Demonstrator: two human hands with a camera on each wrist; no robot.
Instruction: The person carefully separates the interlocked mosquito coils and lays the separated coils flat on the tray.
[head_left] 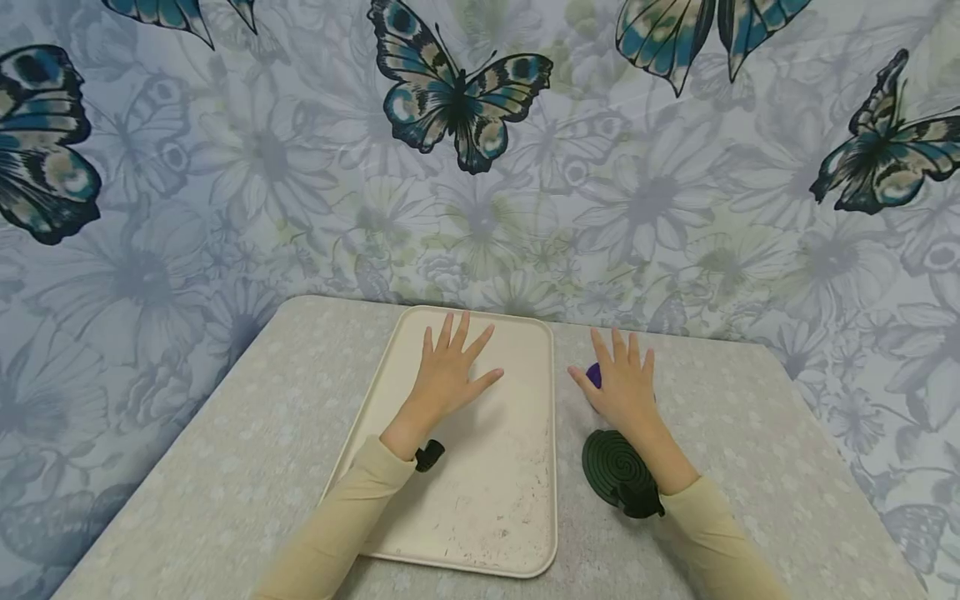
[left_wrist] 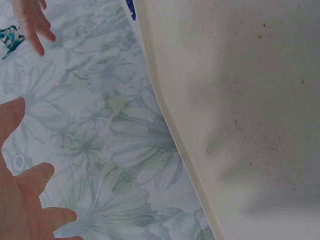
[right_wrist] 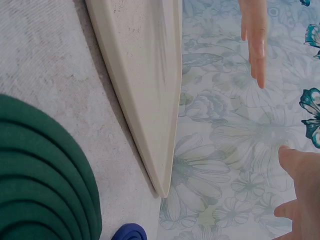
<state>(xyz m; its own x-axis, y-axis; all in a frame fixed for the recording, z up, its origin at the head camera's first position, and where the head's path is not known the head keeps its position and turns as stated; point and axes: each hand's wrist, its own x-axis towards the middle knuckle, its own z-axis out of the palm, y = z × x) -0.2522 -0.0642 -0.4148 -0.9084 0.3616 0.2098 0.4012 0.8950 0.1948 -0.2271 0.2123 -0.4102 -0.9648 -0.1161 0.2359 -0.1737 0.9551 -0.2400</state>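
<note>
My left hand (head_left: pixel 447 372) is held above the cream tray (head_left: pixel 495 467), fingers spread and holding nothing. To the right of the tray, my right hand (head_left: pixel 621 385) hovers with fingers spread, also holding nothing. It partly hides a small round blue-purple thing (head_left: pixel 594 375); in the right wrist view this blue thing (right_wrist: pixel 129 232) shows ringed ridges. Nearer the front, a round dark green thing with spiral ridges (head_left: pixel 606 467) lies on the table, partly under my right wrist. Its ridged green surface (right_wrist: pixel 45 170) fills the lower left of the right wrist view.
The tray lies lengthwise on a table with a pale patterned top (head_left: pixel 255 417). Dark specks mark the tray's surface. Behind the table hangs a cloth with flowers and butterflies (head_left: pixel 480 225). A small black device (head_left: pixel 430 456) sits at my left wrist.
</note>
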